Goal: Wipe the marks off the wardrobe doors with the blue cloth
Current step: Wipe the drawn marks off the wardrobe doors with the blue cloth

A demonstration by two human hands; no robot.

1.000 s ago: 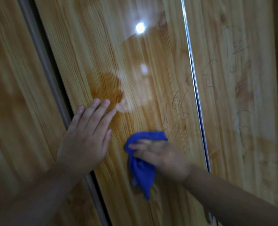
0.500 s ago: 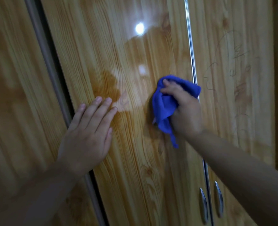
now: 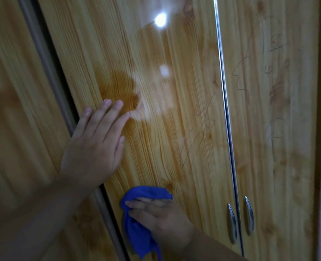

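**Head view: one blue cloth, two hands, three wood-grain door panels, two handles.**

Left hand [image 3: 93, 147]: one, released, fingers straight and flat on the middle door [image 3: 156, 110] at its left edge. Right hand [image 3: 161, 219]: one, below and right of the left hand, fingers laid straight over the blue cloth [image 3: 137, 234] and pressing it to the same door; thumb hidden. The cloth is bunched, showing above the fingertips and hanging below the palm. Pen marks [image 3: 193, 144]: one scrawled cluster above the right hand, apart from the cloth; more scribbles [image 3: 240, 76] on the right door [image 3: 291, 166]. Handles: two, metal, one [image 3: 232, 223] just right of the right hand, the other [image 3: 249, 215] beside it across the metal strip [image 3: 224, 100]. Left panel [image 3: 10, 110]: one, beyond the left hand. Doors closed; contents unseen.
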